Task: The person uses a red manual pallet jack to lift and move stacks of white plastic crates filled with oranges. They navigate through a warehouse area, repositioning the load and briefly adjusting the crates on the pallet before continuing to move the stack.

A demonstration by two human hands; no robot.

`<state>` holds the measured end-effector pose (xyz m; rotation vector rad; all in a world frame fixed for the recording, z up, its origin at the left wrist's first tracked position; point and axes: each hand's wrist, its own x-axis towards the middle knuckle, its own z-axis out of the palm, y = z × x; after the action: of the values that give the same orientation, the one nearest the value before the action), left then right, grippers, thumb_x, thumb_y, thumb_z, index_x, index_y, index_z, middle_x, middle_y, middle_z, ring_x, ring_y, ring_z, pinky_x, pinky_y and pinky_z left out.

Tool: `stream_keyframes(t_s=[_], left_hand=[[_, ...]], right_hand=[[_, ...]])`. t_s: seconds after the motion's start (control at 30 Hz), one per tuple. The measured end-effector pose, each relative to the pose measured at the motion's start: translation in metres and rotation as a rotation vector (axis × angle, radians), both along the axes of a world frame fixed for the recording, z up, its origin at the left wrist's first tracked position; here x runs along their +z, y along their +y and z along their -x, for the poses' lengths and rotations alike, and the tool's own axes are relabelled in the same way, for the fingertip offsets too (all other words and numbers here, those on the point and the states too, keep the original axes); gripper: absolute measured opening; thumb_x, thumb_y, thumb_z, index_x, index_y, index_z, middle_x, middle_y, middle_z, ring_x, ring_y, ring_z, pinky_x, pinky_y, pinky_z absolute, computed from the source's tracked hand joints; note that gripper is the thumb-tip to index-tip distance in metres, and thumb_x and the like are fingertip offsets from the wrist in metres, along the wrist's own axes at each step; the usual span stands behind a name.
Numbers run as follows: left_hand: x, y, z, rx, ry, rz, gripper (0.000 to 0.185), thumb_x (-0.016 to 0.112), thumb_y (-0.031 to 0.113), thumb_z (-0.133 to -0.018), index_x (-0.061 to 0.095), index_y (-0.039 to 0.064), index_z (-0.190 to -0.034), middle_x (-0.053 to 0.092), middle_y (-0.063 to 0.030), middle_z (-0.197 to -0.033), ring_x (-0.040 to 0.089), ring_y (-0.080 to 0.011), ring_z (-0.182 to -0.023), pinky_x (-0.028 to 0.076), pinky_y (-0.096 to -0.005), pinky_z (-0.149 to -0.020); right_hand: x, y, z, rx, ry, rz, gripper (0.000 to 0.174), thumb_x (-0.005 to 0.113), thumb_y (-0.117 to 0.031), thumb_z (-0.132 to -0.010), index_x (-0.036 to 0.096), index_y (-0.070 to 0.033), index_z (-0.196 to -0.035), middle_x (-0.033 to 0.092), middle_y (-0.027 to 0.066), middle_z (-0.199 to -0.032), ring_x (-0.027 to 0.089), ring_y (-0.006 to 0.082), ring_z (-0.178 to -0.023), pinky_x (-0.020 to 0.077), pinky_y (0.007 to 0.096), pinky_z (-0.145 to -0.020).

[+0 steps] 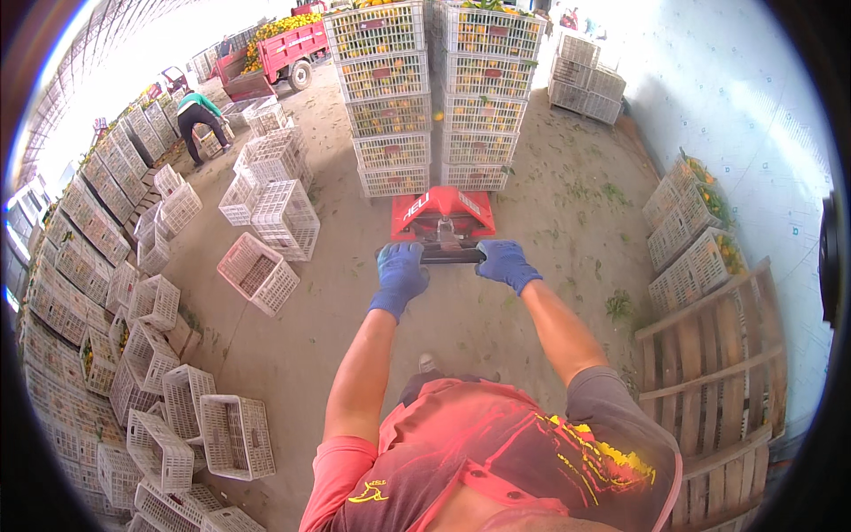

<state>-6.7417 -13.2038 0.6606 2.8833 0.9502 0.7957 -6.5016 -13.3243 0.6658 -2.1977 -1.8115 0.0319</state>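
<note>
Both hands wear blue gloves and grip the black handle (452, 253) of a red Heli pallet jack (442, 209). My left hand (401, 276) is closed around the handle's left end, my right hand (506, 263) around its right end. Just beyond the jack stand two tall stacks of white plastic crates, the left stack (387, 113) and the right stack (488, 100), filled with orange fruit and green leaves. The jack's forks are hidden under the load.
Empty crates (259, 272) lie scattered at the left, before long rows of stacked crates (66, 292). A person in green (196, 116) bends near a red truck (292, 50) of fruit. Along the right wall are fruit crates (691, 266) and wooden pallets (718, 352). Leaves litter the floor.
</note>
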Motion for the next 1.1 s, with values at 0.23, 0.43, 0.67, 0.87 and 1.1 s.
stream_keyframes(t_s=[0.23, 0.43, 0.67, 0.87, 1.1], left_hand=[[-0.008, -0.078, 0.040, 0.036, 0.005, -0.013, 0.044, 0.072, 0.030, -0.071, 0.062, 0.012, -0.110, 0.064, -0.0132, -0.107, 0.060, -0.0320, -0.108, 0.042, -0.0472, -0.099], [-0.013, -0.150, 0.072, 0.066, -0.011, 0.074, 0.043, 0.071, 0.025, -0.069, 0.065, 0.014, -0.110, 0.066, -0.0126, -0.103, 0.061, -0.0335, -0.104, 0.043, -0.0506, -0.095], [-0.011, -0.224, 0.102, 0.093, 0.032, 0.119, 0.033, 0.070, 0.021, -0.075, 0.067, 0.012, -0.107, 0.066, -0.0120, -0.108, 0.061, -0.0283, -0.110, 0.039, -0.0445, -0.100], [0.008, -0.269, 0.125, 0.124, 0.113, 0.159, 0.031, 0.070, 0.018, -0.075, 0.068, 0.010, -0.105, 0.065, -0.0134, -0.109, 0.062, -0.0274, -0.108, 0.039, -0.0411, -0.099], [-0.010, -0.333, 0.154, 0.162, 0.016, 0.102, 0.029, 0.072, 0.021, -0.069, 0.070, 0.013, -0.097, 0.064, -0.0115, -0.105, 0.062, -0.0266, -0.105, 0.039, -0.0413, -0.099]], right_hand=[[-0.014, -0.073, 0.034, 0.010, 0.012, -0.072, 0.028, 0.069, -0.031, -0.072, 0.070, -0.013, -0.092, 0.071, 0.0164, -0.086, 0.070, 0.0362, -0.083, 0.0537, 0.0478, -0.073], [-0.009, -0.142, 0.071, 0.106, 0.028, -0.053, 0.028, 0.072, -0.033, -0.070, 0.068, -0.012, -0.088, 0.068, 0.0176, -0.081, 0.069, 0.0372, -0.078, 0.0526, 0.0464, -0.070], [-0.013, -0.208, 0.102, 0.089, 0.028, -0.057, 0.029, 0.079, -0.030, -0.070, 0.070, -0.011, -0.090, 0.068, 0.0155, -0.076, 0.068, 0.0350, -0.073, 0.0523, 0.0442, -0.066], [0.007, -0.249, 0.126, 0.058, 0.138, 0.040, 0.028, 0.078, -0.028, -0.072, 0.067, -0.008, -0.087, 0.065, 0.0130, -0.068, 0.066, 0.0318, -0.067, 0.0502, 0.0428, -0.064], [0.008, -0.312, 0.164, 0.103, 0.065, 0.028, 0.026, 0.076, -0.026, -0.074, 0.062, -0.007, -0.083, 0.064, 0.0123, -0.066, 0.065, 0.0301, -0.064, 0.0486, 0.0426, -0.062]])
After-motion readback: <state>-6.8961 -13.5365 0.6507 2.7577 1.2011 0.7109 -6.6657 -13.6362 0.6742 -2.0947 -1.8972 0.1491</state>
